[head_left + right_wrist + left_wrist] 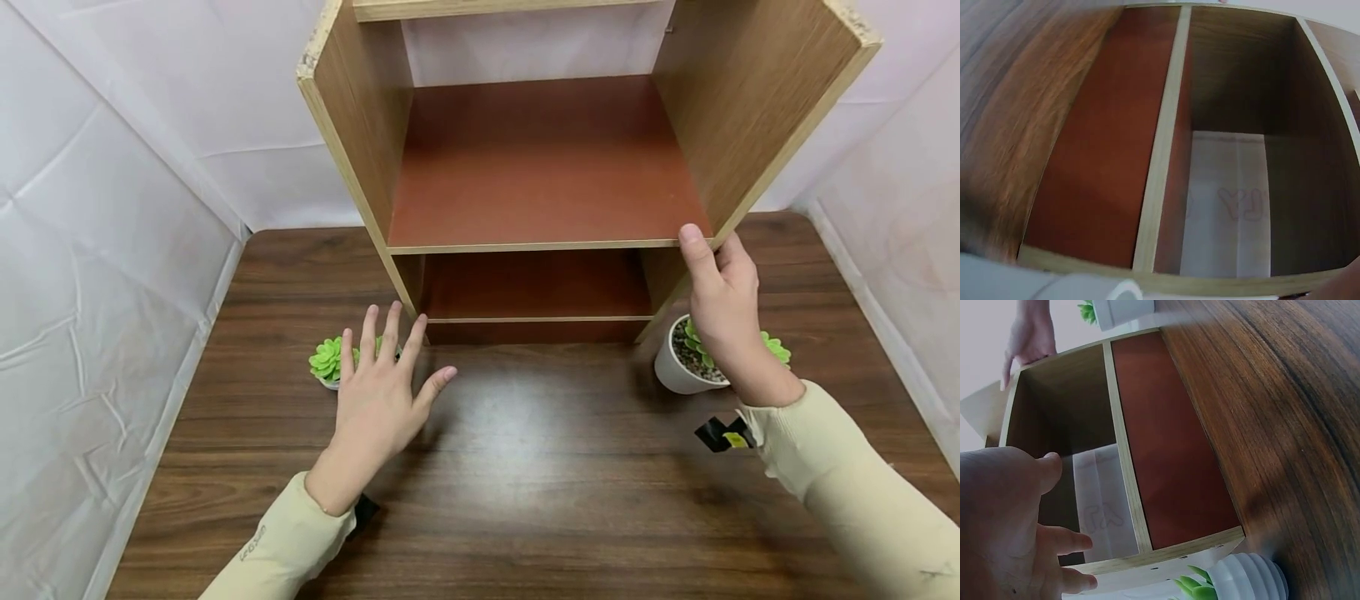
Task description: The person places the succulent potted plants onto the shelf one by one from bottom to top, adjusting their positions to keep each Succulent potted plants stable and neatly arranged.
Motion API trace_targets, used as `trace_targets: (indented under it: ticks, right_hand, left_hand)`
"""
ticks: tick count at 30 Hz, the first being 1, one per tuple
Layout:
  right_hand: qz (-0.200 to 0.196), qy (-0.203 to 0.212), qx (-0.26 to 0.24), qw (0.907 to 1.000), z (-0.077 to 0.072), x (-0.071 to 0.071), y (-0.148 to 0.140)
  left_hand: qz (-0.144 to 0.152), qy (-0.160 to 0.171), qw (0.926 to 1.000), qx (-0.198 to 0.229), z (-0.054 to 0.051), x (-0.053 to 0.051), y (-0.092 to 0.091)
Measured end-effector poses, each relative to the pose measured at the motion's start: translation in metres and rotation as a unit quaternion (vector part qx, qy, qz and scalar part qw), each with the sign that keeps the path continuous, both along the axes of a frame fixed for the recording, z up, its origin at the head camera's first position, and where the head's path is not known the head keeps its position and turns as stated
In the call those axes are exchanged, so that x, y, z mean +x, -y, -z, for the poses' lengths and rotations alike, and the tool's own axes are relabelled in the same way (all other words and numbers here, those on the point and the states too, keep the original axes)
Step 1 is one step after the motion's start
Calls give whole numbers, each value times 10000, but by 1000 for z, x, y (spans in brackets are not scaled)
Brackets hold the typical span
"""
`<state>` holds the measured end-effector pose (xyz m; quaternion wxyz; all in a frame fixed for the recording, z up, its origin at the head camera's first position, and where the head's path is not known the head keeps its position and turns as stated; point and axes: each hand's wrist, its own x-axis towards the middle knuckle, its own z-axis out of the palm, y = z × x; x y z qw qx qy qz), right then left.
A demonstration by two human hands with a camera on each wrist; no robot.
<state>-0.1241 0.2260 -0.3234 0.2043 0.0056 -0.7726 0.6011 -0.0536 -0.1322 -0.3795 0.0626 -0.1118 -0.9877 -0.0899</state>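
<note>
A wooden shelf unit point(547, 167) with red-brown boards stands on the dark wood table. My right hand point(723, 304) holds the unit's right side panel, its thumb on the front edge beside the middle board and its fingers round the outer side. My left hand point(375, 400) is spread, fingers straight, near the lower left front corner of the unit. It holds nothing; whether a fingertip touches the panel, I cannot tell. In the left wrist view, the left hand point(1016, 519) appears before the compartments, with the right hand point(1032, 337) across at the opposite side.
A green succulent point(326, 360) in a pot sits left of the unit, partly behind my left hand. Right of it, below my right wrist, stands a white pot point(678, 371) with pebbles and a green plant. White sheeting point(97, 250) encloses the table point(525, 500).
</note>
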Motion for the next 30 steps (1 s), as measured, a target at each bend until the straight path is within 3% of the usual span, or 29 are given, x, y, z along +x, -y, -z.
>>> trace_targets:
  ticks: [8, 15, 22, 26, 30]
  right_hand:
    - [153, -44, -1331, 9910, -14, -16, 11]
    - [119, -252, -2435, 9695, -23, -28, 16]
    - [510, -127, -2986, 9529, -25, -31, 16]
    - [514, -39, -3380, 9397, -26, -30, 16]
    - [428, -157, -3501, 9356, -25, -30, 15]
  left_hand:
    - [39, -64, 9998, 188, 0, -3, -1]
    - [28, 82, 9998, 151, 0, -3, -2]
    - [64, 147, 9998, 102, 0, -2, -6]
    - [98, 140, 9998, 132, 1, 0, -6]
    - [141, 92, 9997, 159, 2, -1, -5]
